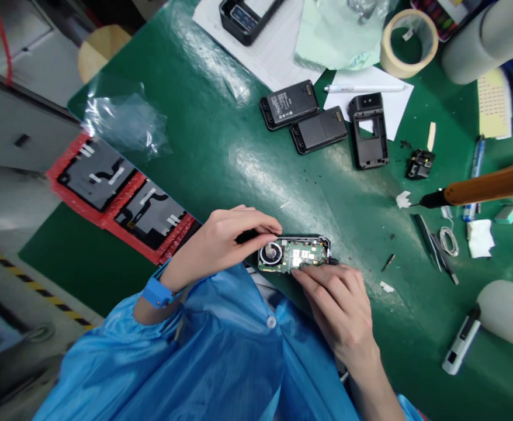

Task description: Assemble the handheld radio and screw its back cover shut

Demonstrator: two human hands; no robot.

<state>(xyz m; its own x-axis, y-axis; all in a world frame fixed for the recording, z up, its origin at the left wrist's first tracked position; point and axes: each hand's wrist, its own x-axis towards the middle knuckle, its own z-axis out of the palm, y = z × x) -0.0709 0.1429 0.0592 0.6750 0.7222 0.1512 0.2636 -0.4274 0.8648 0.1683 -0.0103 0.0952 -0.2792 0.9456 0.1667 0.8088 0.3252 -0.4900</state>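
An opened handheld electronic device (322,241) lies at the table's near edge, its green circuit board (304,256) facing up and a round black-and-white part (270,253) at its left end. My left hand (225,237) is closed at the device's upper left corner, thumb and fingers together on its edge. Along the lower edge, my right hand (342,301) has its fingers bent against the board's side and the right end. The undersides of both hands' grips are hidden. A blue strap (156,292) circles my left wrist.
Two black battery packs (289,104) and an empty black housing (369,140) lie beyond the device. An orange-handled tool (488,184) juts in from the right above tweezers (429,242). Red-wrapped panels (96,172) stick out past the left edge. Masking tape (385,49) sits behind.
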